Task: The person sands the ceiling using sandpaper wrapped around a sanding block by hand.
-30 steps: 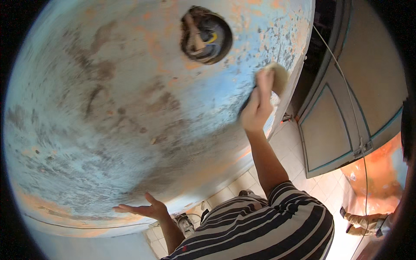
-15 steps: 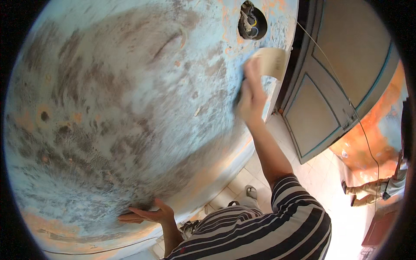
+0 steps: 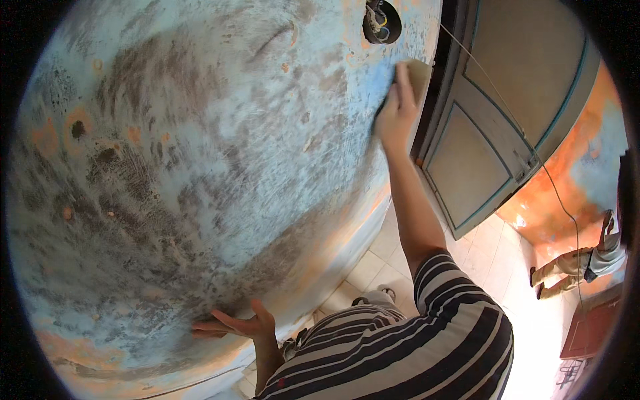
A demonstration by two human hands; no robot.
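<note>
A worn wall (image 3: 200, 153), blue with dark scuffed patches and orange spots, fills the left and middle of the view. My right hand (image 3: 398, 120) presses a tan sheet of sandpaper (image 3: 420, 77) to it, close to the wall's right edge. Most of the sheet lies behind the fingers. Lower down, my left hand (image 3: 241, 325) is open, fingers spread and nothing in them. Its fingertips are at the wall surface; whether they touch it I cannot tell.
Above my right hand, a round hole (image 3: 382, 21) in the wall holds loose wires. To the right stands a grey panelled door (image 3: 513, 93) with a cable (image 3: 557, 190) hanging across it. Another person (image 3: 580, 263) stands at the far right on the tiled floor (image 3: 477, 257).
My right hand has moved slightly, and the sandpaper that stuck out curled to its right now shows less. The view has shifted a little. My left hand stays low by the wall.
</note>
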